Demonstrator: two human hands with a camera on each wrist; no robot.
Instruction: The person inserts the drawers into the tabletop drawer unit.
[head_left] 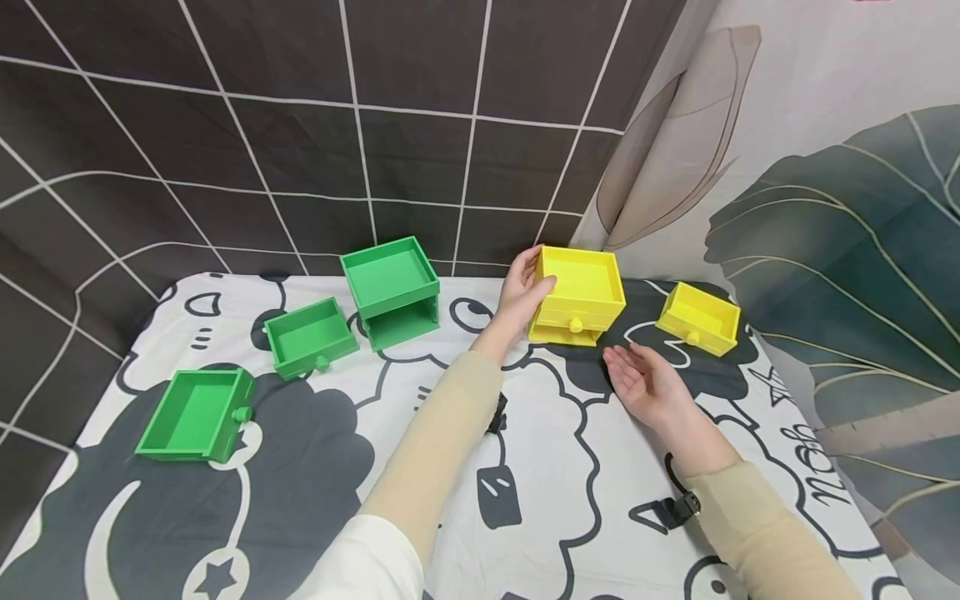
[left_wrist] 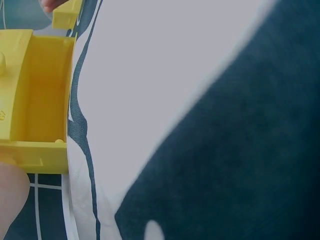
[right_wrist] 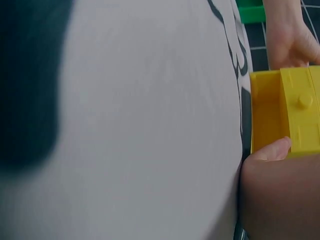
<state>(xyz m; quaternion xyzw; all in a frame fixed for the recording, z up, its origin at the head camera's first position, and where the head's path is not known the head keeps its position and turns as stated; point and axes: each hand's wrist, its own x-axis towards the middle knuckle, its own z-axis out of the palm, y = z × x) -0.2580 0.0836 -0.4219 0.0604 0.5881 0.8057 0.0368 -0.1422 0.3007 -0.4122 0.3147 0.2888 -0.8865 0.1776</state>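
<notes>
A small yellow drawer cabinet (head_left: 581, 283) stands upright at the back of the cloth-covered table, right of the middle. One drawer with a round knob sits in its upper slot, while the lower slot (left_wrist: 47, 90) is bare. My left hand (head_left: 517, 304) grips the cabinet's left side, thumb on the near side and fingers behind. In front of the cabinet's lower right corner, my right hand (head_left: 648, 387) is held with its palm turned up and fingers loosely extended, holding nothing. A loose yellow drawer (head_left: 699, 318) lies just beyond it to the right, knob toward me.
To the left stands a green cabinet (head_left: 392, 292) with an open lower slot. Two loose green drawers lie beside it, one near (head_left: 311, 336) and one farther left (head_left: 198, 414). A dark gridded curtain (head_left: 300, 150) hangs behind the table, with a leaf-patterned one (head_left: 847, 250) at right.
</notes>
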